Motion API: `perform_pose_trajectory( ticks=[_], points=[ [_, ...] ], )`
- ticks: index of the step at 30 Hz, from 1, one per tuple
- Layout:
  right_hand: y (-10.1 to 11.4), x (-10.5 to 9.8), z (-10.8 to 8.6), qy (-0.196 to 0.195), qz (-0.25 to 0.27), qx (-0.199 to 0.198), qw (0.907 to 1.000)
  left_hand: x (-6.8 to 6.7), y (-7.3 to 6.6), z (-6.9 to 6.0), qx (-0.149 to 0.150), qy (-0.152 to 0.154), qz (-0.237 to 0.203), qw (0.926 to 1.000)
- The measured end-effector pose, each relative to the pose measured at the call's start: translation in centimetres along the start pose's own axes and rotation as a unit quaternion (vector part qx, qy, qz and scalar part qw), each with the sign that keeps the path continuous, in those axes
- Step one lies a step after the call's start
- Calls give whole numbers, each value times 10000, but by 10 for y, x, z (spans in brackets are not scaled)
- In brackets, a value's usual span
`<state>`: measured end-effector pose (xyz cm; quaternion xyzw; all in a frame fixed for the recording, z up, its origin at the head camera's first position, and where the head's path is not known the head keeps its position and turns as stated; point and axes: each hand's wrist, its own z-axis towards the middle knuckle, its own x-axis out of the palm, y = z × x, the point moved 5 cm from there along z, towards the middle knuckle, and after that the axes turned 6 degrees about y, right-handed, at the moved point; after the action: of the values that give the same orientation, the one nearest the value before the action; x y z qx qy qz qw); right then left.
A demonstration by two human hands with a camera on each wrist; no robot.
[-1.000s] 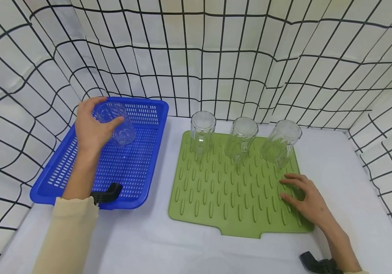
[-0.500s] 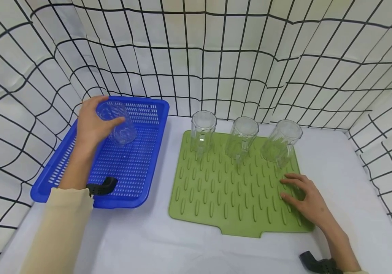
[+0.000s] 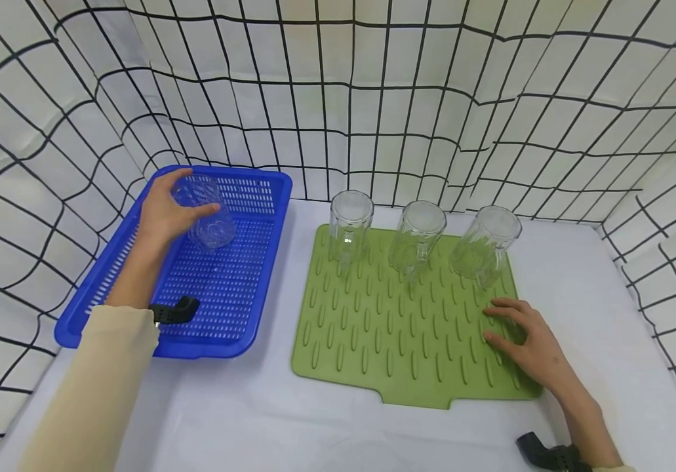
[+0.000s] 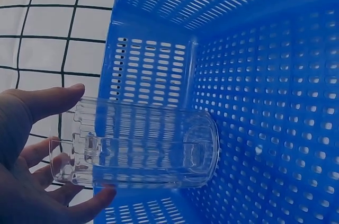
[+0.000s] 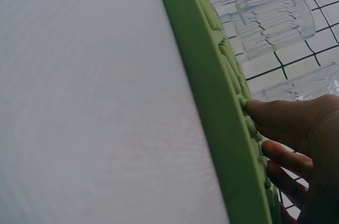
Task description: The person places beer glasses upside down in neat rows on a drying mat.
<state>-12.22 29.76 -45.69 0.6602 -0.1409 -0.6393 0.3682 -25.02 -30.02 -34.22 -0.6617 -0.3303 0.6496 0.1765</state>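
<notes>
In the blue plastic basket [image 3: 219, 288] at the left, my left hand [image 3: 163, 206] holds a clear glass mug [image 4: 153, 150] near its upper end. Thumb and fingers curve round opposite sides of it in the left wrist view. The mug's lower end is down by the perforated basket floor. My right hand [image 3: 526, 337] rests at the right edge of the green ribbed mat [image 3: 385, 328], its fingertips on the ribs and nothing in its grasp. Along the mat's back part stand three clear glass mugs, left [image 3: 351, 226], middle [image 3: 417, 236] and right [image 3: 485, 246], all upside down.
A black wire grid [image 3: 346, 108] with white cloth behind it closes off the back and both sides. White cloth [image 3: 243, 406] covers the table under the basket and mat. Each wrist wears a black camera mount, the left one [image 3: 178, 310] over the basket.
My left hand shifts slightly to the right, and the mug's upper end seems to follow it a little. The left forearm swings slightly. My right hand and the three mugs stay put.
</notes>
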Motion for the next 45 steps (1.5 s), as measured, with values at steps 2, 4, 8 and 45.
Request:
perform_pose_trajectory(
  ticks=[2, 4, 8, 45],
  points=[
    [0, 0, 0, 1, 2, 5, 10000, 0, 0, 2, 8, -37, 38, 10000],
    [0, -1, 0, 1, -6, 6, 10000, 0, 0, 4, 17, -82, 50, 10000],
    [0, -1, 0, -3, -14, 11, 10000, -1, -1, 5, -1, -133, -13, 9999],
    [-2, 0, 0, 37, 14, 117, 9999, -17, -41, -36, 891, -1338, -881, 9831]
  ],
)
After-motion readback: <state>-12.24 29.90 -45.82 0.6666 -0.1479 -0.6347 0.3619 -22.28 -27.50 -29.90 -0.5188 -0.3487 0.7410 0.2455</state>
